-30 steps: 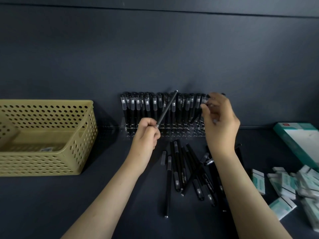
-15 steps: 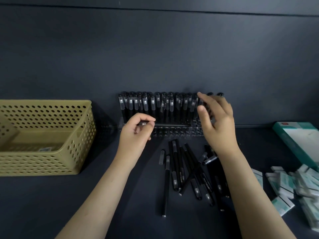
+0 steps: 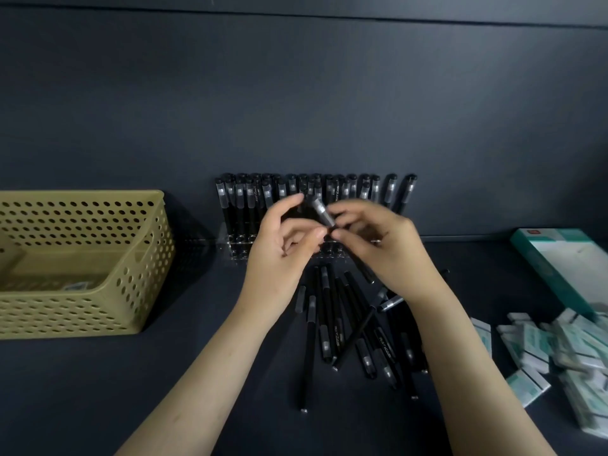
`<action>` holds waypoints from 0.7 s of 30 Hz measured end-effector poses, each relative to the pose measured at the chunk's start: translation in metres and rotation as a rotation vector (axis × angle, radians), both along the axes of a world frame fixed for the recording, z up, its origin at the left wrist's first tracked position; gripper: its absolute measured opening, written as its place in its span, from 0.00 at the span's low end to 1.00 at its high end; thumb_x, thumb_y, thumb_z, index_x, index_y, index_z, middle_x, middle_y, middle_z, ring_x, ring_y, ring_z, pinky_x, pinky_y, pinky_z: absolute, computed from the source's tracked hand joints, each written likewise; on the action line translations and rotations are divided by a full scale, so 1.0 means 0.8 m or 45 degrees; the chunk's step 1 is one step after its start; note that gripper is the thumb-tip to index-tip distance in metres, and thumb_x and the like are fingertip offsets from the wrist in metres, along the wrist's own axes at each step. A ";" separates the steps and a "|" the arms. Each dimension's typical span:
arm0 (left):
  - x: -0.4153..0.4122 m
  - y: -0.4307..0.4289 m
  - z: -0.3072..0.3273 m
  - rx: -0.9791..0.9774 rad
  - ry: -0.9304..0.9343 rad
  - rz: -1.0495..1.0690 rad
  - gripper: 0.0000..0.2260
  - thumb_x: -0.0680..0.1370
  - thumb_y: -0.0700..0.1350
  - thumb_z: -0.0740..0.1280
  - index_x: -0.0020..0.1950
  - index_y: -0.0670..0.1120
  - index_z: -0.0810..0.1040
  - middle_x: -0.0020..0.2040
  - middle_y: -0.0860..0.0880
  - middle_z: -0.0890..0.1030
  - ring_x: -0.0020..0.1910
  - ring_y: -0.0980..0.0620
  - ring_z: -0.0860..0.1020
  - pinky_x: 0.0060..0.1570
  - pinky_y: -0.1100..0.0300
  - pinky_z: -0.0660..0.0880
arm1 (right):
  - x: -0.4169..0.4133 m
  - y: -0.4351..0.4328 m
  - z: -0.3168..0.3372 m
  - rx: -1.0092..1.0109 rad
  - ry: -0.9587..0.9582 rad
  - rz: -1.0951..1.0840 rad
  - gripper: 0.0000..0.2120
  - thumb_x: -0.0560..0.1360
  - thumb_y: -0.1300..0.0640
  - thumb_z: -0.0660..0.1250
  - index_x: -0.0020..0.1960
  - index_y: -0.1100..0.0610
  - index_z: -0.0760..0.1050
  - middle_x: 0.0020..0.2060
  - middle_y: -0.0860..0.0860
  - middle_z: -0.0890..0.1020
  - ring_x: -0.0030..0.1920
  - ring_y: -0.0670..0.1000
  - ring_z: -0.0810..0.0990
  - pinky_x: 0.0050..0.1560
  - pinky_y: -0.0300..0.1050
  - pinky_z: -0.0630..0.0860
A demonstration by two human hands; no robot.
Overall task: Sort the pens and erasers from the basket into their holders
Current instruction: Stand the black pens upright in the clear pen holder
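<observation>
Both hands are raised together over the dark tabletop (image 3: 158,399), fingertips meeting.

The right hand (image 3: 378,248) pinches a black pen with a clear grey cap (image 3: 323,214) between thumb and forefinger, just under the cap. The pen's long axis is tilted: the cap end points up and away, leaning towards the left hand, and the barrel runs down under the right palm, mostly hidden.

The left hand (image 3: 283,248) has loosely curled fingers, forefinger raised beside the cap and thumb tip at the pen next to the right thumb. The blur here means I cannot tell whether it grips.

Just beyond both hands is a clear plastic pen holder (image 3: 237,251) with rows of black pens standing upright, caps up. Below the wrists lies a loose heap of black pens (image 3: 332,327), flat on the tabletop, long axes mostly running towards the person, some crossed.

Well left of the left hand is a yellow perforated plastic basket (image 3: 98,320). Right of the right forearm are scattered white-and-green sleeved erasers (image 3: 526,385). Further back on that side is a teal cardboard box (image 3: 556,264).
</observation>
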State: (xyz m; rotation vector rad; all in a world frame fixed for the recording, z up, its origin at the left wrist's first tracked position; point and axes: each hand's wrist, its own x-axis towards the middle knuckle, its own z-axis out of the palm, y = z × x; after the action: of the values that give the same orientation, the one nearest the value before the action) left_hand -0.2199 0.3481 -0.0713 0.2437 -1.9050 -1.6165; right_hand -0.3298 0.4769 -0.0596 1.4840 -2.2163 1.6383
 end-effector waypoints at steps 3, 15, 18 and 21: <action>-0.005 -0.008 -0.015 -0.356 -0.084 0.077 0.15 0.80 0.47 0.64 0.67 0.51 0.72 0.56 0.57 0.80 0.59 0.61 0.76 0.62 0.64 0.71 | -0.014 0.006 -0.003 -0.198 -0.032 -0.219 0.26 0.76 0.64 0.69 0.68 0.43 0.68 0.44 0.46 0.81 0.42 0.49 0.81 0.46 0.45 0.79; -0.015 -0.032 -0.068 -1.239 -0.281 0.348 0.16 0.80 0.52 0.58 0.62 0.50 0.80 0.58 0.54 0.78 0.58 0.50 0.73 0.67 0.57 0.56 | -0.032 0.017 -0.021 -0.454 0.057 -0.640 0.22 0.79 0.64 0.63 0.70 0.51 0.62 0.48 0.50 0.78 0.47 0.51 0.83 0.46 0.37 0.77; -0.016 -0.032 -0.070 -1.202 -0.270 0.365 0.15 0.80 0.51 0.59 0.61 0.50 0.80 0.58 0.55 0.78 0.58 0.51 0.72 0.67 0.58 0.56 | -0.032 0.011 -0.025 -0.405 0.081 -0.635 0.23 0.79 0.64 0.64 0.68 0.46 0.62 0.48 0.43 0.77 0.46 0.52 0.83 0.48 0.41 0.79; -0.017 -0.031 -0.070 -1.174 -0.263 0.370 0.16 0.80 0.51 0.59 0.61 0.50 0.80 0.58 0.55 0.77 0.58 0.52 0.71 0.67 0.58 0.55 | -0.035 0.008 -0.029 -0.338 0.079 -0.612 0.24 0.79 0.64 0.64 0.68 0.44 0.63 0.48 0.41 0.77 0.45 0.52 0.82 0.49 0.42 0.79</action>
State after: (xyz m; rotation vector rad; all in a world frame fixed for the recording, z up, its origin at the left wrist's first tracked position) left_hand -0.2335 0.3233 -0.1276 0.2757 -2.4186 -0.4381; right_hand -0.3574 0.4835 -0.0825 0.8418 -2.0115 1.6109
